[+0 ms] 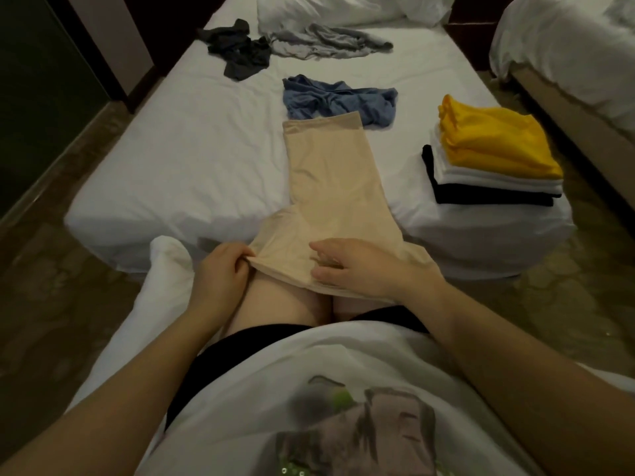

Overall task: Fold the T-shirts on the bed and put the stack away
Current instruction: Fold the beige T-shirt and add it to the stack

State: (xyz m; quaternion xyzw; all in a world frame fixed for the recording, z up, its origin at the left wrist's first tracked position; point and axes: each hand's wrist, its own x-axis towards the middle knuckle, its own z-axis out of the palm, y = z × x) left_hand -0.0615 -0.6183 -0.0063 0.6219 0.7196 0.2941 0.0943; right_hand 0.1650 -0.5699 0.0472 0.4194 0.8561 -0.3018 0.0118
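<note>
1. Head view showed no container; a folded stack (491, 159), yellow over white over black, sat on the bed (178, 159).
2. A beige T-shirt (326, 187), folded narrow, draped off the bed's near edge.
3. The left hand (220, 269) pinched its hem.
4. The right hand (360, 267) lay flat, seemingly unclenched.
</note>
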